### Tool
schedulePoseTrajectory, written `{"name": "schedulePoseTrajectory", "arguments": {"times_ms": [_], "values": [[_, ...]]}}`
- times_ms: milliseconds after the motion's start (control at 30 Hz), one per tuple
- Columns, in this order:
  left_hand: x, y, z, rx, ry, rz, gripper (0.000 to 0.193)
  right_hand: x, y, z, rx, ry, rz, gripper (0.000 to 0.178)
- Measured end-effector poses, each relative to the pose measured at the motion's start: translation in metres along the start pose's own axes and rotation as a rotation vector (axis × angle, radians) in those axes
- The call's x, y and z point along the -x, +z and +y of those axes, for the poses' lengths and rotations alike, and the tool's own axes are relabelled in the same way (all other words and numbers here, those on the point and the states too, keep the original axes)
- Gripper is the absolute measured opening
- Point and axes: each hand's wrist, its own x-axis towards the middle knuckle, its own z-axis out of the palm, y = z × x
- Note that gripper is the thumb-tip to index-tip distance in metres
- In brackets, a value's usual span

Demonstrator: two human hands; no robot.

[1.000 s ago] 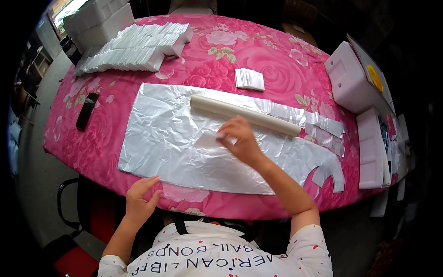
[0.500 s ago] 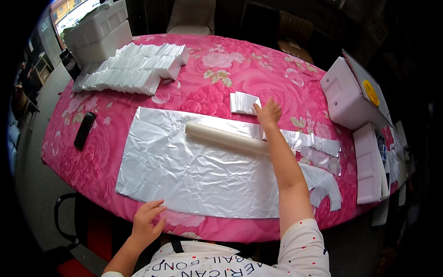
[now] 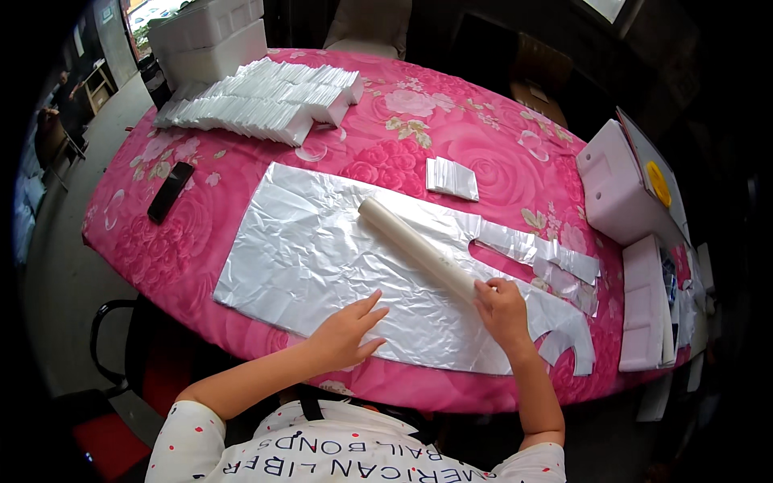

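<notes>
Beige tube [image 3: 417,249] slanting, near end rightward, right hand [image 3: 504,312] gripping it, left hand [image 3: 341,332] spread

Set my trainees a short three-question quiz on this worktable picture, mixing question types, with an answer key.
1. Which hand touches the long, cream-coloured cylinder?
2. True or false: the black oblong object lies to the left of the shiny silvery plastic sheet.
3. Choose one. The small stack of flat whitish packets lies:
a) on the sheet
b) under the cylinder
c) on the pink floral tablecloth, beyond the sheet

Key:
1. The right hand
2. True
3. c
</notes>
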Motion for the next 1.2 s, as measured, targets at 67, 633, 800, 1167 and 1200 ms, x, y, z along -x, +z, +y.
{"name": "schedulePoseTrajectory", "arguments": {"times_ms": [67, 633, 800, 1167, 1200], "values": [[-0.021, 0.015, 0.005, -0.136, 0.046, 0.021, 0.064, 0.011, 0.000, -0.021, -0.046, 0.019, -0.045, 0.036], [-0.045, 0.077, 0.049, -0.247, 0.088, -0.077, 0.080, 0.076, 0.028, 0.041, 0.091, 0.140, -0.145, 0.057], [-0.053, 0.079, 0.065, -0.308, 0.106, -0.101, 0.075, 0.135, -0.008, 0.158, 0.271, 0.398, 0.018, 0.058], [-0.054, 0.085, 0.070, -0.336, 0.063, -0.109, 0.074, 0.139, -0.047, 0.149, 0.414, 0.719, 0.300, 0.040], [-0.056, 0.087, 0.072, -0.338, 0.062, -0.117, 0.074, 0.139, -0.038, 0.157, 0.335, 0.707, 0.261, 0.043]]}}
